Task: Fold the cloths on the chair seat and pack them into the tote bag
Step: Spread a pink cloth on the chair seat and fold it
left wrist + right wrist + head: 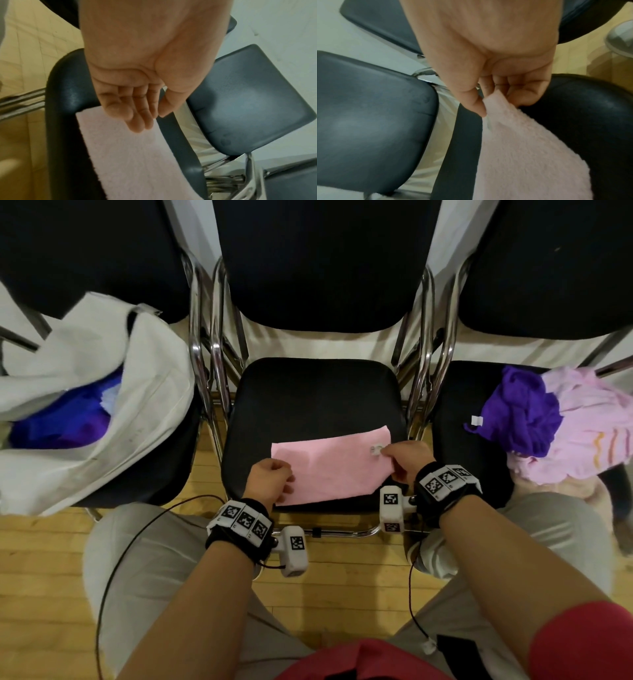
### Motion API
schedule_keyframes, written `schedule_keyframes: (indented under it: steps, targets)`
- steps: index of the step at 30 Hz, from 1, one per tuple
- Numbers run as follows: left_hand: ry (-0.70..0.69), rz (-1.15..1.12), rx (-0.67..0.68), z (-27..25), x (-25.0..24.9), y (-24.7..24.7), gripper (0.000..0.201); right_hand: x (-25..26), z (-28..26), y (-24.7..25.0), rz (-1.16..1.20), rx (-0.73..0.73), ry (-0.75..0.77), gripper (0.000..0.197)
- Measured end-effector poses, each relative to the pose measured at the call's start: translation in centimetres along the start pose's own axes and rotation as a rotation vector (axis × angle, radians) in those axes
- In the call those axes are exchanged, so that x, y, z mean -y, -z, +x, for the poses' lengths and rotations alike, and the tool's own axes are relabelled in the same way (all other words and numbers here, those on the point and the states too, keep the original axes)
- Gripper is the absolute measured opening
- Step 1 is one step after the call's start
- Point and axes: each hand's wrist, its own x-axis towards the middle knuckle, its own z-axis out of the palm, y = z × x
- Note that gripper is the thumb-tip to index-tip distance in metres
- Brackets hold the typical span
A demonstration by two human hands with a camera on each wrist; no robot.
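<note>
We're pinching the pink cloth (527, 155) corner with right hand (496, 65) thumb and fingers; left hand (137, 81) fingers straight, hovering over its edge. Cloth's lying on middle chair seat (308, 395). Only the head view's showing the tote bag (137, 392) left, cloth pile (561, 422) right, wood floor (342, 587).

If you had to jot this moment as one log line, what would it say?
step: folding | pink cloth flat on middle chair seat | right hand pinches its edge | left hand open, resting on it | tote bag left
</note>
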Motion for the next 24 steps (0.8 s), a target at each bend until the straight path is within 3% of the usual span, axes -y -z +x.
schedule_keyframes:
  steps: [2,6,10,13,15,19,24]
  targets:
    - [0.035,-0.118,0.089,-0.1,-0.5,0.1,0.015,0.7,-0.8,-0.4,0.001,0.069,0.021,0.005]
    - [0.149,-0.417,0.238,-0.2,-1.0,0.3,0.021,1.7,-2.9,-2.7,-0.038,0.243,0.121,0.025]
    - [0.18,-0.495,0.272,0.3,-0.8,0.7,0.028,2.7,-5.4,-6.7,-0.211,0.33,0.245,0.025]
    - [0.183,-0.533,0.3,0.4,0.0,1.1,0.037,2.2,-6.5,-9.5,-0.331,0.503,0.257,0.033]
    - [0.179,-0.529,0.293,0.3,0.4,1.1,0.037,1.7,-6.4,-10.3,-0.363,0.56,0.239,0.039]
    - [0.159,-0.443,0.181,0.3,0.2,0.9,0.039,1.2,-5.4,-9.4,-0.364,0.495,0.229,0.036]
    - [-0.028,-0.14,0.088,0.6,0.1,-0.2,0.046,0.5,-4.6,-7.5,-0.347,0.441,0.229,0.029]
